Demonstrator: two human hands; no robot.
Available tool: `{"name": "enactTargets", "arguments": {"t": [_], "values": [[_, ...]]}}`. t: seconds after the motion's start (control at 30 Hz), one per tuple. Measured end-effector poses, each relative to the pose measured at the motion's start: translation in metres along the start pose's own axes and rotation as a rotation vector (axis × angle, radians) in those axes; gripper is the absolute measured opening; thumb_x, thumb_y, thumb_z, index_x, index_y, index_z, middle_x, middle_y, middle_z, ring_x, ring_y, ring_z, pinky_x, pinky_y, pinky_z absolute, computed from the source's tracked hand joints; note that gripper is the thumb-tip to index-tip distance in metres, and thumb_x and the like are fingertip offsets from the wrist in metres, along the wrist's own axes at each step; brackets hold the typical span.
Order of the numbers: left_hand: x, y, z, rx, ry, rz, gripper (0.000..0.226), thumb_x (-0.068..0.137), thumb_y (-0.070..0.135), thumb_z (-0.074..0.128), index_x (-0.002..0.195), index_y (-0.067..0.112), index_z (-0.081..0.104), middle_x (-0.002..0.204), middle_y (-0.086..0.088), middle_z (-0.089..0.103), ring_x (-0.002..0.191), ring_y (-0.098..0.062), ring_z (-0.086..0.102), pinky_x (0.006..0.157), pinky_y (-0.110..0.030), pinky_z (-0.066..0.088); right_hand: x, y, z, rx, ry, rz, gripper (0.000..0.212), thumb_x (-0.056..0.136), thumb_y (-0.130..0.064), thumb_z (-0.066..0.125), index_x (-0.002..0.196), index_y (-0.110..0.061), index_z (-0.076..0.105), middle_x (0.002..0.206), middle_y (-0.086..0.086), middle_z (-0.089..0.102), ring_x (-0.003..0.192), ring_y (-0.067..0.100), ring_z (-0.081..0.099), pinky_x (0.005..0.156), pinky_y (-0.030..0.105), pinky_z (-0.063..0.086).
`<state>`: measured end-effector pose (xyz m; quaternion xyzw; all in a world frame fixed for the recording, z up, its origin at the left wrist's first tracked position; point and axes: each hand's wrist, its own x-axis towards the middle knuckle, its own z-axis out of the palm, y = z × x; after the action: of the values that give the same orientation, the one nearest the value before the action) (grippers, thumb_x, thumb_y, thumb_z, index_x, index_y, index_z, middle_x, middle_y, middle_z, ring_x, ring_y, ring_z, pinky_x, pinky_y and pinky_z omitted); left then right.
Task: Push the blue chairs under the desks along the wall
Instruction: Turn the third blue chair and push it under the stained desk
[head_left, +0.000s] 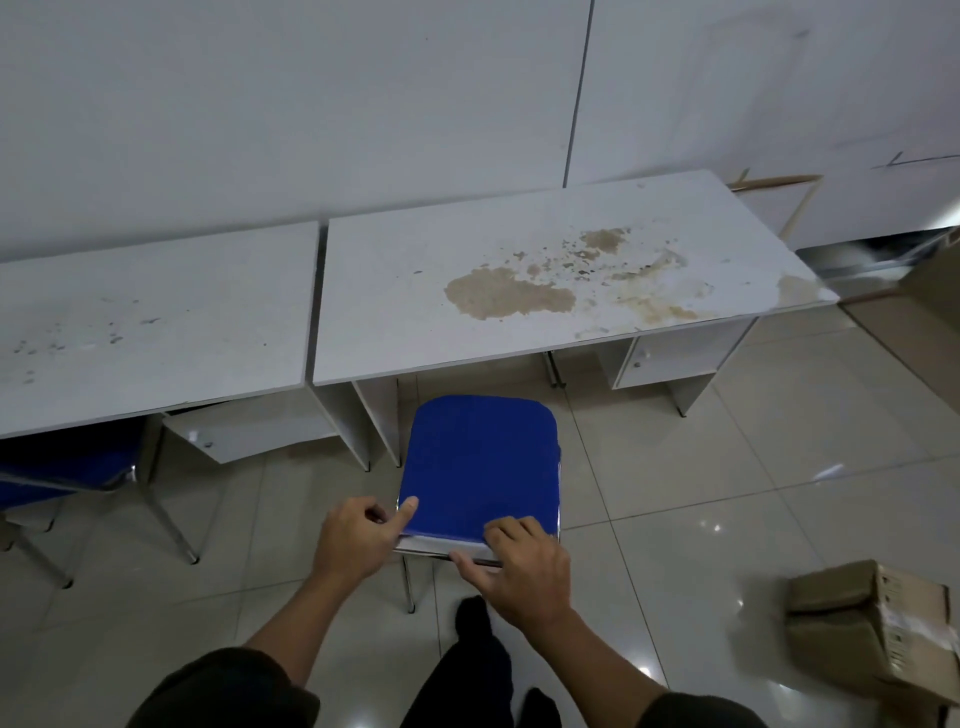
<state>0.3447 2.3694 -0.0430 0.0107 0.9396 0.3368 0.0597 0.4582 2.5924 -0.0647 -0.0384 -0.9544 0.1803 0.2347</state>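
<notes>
Blue chair: rounded-square padded panel, chrome frame, standing on glossy tile before the stained white surface. Left hand and right hand fingers clamp its near edge, apparently the backrest.

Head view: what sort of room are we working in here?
Probably a bare, run-down office or study room: white desks in a row against a plain wall, blue chairs on tiled floor.
</notes>
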Motion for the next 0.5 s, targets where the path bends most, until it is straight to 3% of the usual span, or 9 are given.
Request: {"name": "enactTargets", "arguments": {"t": [0.2, 0.37, 0.5], "values": [[0.040, 0.010, -0.004, -0.038, 0.058, 0.044, 0.070, 0.080, 0.082, 0.056, 0.053, 0.017, 0.064, 0.048, 0.000, 0.059, 0.048, -0.016, 0.058, 0.052, -0.028, 0.042, 0.038, 0.010, 0.016, 0.019, 0.068, -0.050, 0.049, 0.092, -0.066, 0.069, 0.083, -0.019, 0.076, 0.081, -0.007, 0.073, 0.065, 0.009, 0.061, 0.048, 0.028, 0.049], [0.040, 0.040, 0.034, -0.029, -0.002, -0.005, 0.068, 0.077, 0.083, 0.057, 0.057, 0.019, 0.064, 0.051, 0.001, 0.061, 0.051, -0.016, 0.061, 0.051, -0.032, 0.047, 0.058, 0.079, 0.017, -0.014, -0.047, -0.146, 0.051, 0.093, -0.070, 0.063, 0.081, -0.022, 0.073, 0.081, -0.009, 0.069, 0.069, 0.008, 0.056, 0.051, 0.028, 0.047], [0.041, 0.063, 0.059, -0.071, 0.041, -0.036, 0.059, 0.077, 0.076, 0.060, 0.058, 0.020, 0.063, 0.051, 0.001, 0.061, 0.049, -0.016, 0.061, 0.051, -0.038, 0.054, 0.078, 0.118, 0.015, -0.023, -0.064, -0.182, 0.056, 0.093, -0.073, 0.060, 0.077, -0.021, 0.072, 0.077, -0.007, 0.067, 0.065, 0.010, 0.056, 0.049, 0.026, 0.045]]}}
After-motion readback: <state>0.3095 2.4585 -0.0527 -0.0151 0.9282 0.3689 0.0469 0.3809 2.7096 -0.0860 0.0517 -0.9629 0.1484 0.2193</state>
